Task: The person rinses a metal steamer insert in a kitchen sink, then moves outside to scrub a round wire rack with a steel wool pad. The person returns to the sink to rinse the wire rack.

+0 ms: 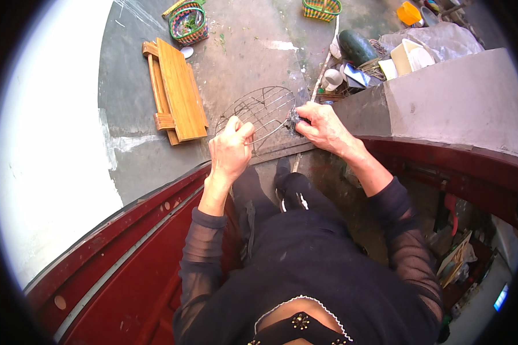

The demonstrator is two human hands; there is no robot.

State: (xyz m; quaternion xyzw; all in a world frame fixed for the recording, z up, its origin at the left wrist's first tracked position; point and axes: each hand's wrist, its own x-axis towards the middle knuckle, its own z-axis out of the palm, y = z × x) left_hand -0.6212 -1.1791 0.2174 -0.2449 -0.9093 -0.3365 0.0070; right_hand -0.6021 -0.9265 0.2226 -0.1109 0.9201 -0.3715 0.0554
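Observation:
A round wire rack [265, 101], dark and thin, is held out in front of my body above the floor. My left hand [231, 148] grips its near left rim, fingers curled round the wire. In my right hand [323, 127] is a wad of metal scouring wool [292, 120], pinched between thumb and fingers against the rack's right rim. Part of the wad is hidden by the fingers. Below the rack, my dark trousers and one shoe [282, 167] show at the door sill.
A folded wooden stool [181, 92] lies at the left. Woven baskets [189, 26] stand farther off. Right of a pale stick [326, 69] are a dark green gourd [357, 45], a white mug [331, 79] and a low wall [449, 99]. A red door [146, 254] flanks me on the left.

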